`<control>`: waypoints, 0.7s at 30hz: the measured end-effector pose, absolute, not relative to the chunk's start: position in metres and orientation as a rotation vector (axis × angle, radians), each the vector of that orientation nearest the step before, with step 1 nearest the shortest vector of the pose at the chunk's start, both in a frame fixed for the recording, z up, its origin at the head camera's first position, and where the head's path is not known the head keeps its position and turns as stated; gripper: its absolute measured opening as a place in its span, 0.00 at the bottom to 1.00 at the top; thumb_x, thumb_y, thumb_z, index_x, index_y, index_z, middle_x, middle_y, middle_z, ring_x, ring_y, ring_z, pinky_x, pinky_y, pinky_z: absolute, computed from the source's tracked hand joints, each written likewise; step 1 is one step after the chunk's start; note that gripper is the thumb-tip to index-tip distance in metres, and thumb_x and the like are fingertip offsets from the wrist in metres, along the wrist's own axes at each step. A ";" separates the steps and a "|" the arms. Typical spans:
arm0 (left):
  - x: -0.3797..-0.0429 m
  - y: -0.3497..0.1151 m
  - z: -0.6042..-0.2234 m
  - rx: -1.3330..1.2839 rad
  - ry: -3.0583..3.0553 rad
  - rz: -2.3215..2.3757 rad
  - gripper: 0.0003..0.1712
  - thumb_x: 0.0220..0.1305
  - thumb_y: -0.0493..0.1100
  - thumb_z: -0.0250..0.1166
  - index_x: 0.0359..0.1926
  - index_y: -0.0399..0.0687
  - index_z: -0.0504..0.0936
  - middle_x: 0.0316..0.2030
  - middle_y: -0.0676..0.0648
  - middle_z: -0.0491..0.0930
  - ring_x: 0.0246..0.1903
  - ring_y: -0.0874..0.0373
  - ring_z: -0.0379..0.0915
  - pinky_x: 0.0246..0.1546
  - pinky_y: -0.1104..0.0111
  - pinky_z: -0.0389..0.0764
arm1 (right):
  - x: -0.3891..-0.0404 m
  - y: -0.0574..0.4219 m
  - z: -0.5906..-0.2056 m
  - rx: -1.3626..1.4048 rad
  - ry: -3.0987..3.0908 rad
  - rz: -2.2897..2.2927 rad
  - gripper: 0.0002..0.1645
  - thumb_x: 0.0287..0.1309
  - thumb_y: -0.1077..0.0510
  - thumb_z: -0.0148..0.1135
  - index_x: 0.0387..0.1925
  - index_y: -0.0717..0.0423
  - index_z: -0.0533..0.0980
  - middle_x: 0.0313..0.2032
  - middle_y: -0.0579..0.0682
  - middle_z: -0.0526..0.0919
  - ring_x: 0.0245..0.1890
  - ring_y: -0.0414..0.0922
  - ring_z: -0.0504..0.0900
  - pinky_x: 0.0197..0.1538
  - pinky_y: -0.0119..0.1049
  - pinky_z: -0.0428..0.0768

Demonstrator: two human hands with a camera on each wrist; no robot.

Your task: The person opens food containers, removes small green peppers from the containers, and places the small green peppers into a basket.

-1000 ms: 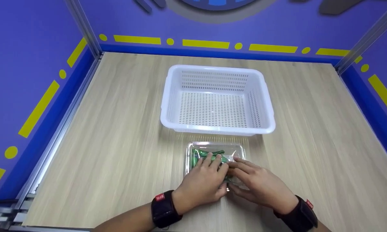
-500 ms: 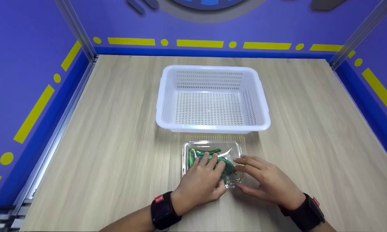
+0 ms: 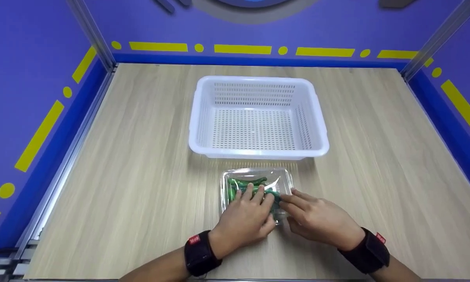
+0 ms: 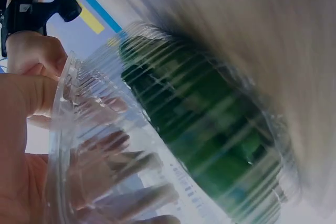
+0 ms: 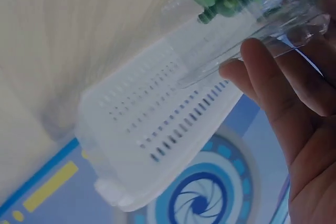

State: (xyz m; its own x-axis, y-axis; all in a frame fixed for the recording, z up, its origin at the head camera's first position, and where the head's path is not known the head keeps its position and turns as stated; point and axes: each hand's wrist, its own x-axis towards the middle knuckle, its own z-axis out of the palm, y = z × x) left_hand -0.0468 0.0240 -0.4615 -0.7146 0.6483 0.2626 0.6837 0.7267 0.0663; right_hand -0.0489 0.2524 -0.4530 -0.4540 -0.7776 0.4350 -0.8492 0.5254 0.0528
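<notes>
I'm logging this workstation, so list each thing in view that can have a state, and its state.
Clear container: on the table; whether fully closed, I can't tell.
Green peppers: lying inside the container.
White basket: upright, open-topped, touched by neither hand.
Left hand: fingers extended over the container.
Right hand: at the container's right edge; grip unclear.
Black wristband: worn round the left wrist.

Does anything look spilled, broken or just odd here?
Nothing stands out. The green peppers lie inside the clear box, with the left hand on top and the right hand at its edge, and the white basket stands upright on the table. I can't tell whether the box is fully closed.
</notes>
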 end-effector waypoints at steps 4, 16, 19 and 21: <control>-0.049 0.022 -0.463 -1.056 -2.692 -0.225 0.18 0.66 0.52 0.60 0.50 0.46 0.78 0.55 0.41 0.84 0.53 0.41 0.84 0.46 0.49 0.86 | -0.050 0.245 -0.455 1.337 -2.323 0.156 0.16 0.53 0.59 0.57 0.42 0.61 0.82 0.43 0.55 0.88 0.41 0.55 0.89 0.41 0.41 0.87; -0.054 -0.001 -0.461 -1.165 -2.645 -0.334 0.28 0.63 0.63 0.65 0.55 0.52 0.79 0.63 0.45 0.79 0.63 0.45 0.77 0.60 0.55 0.79 | -0.045 0.252 -0.458 1.243 -2.410 0.277 0.26 0.43 0.57 0.73 0.49 0.56 0.82 0.50 0.51 0.87 0.49 0.54 0.88 0.41 0.43 0.87; -0.060 -0.018 -0.463 -1.244 -2.617 -0.445 0.31 0.58 0.62 0.71 0.59 0.55 0.79 0.65 0.48 0.76 0.66 0.49 0.73 0.65 0.58 0.75 | -0.046 0.253 -0.458 1.253 -2.402 0.289 0.26 0.43 0.57 0.73 0.49 0.56 0.82 0.49 0.51 0.87 0.48 0.55 0.88 0.41 0.43 0.87; -0.062 -0.031 -0.463 -1.263 -2.618 -0.517 0.34 0.54 0.61 0.74 0.60 0.58 0.79 0.66 0.49 0.74 0.67 0.52 0.70 0.67 0.58 0.73 | -0.047 0.253 -0.457 1.262 -2.398 0.313 0.26 0.43 0.57 0.74 0.49 0.57 0.82 0.49 0.51 0.87 0.48 0.55 0.88 0.41 0.43 0.87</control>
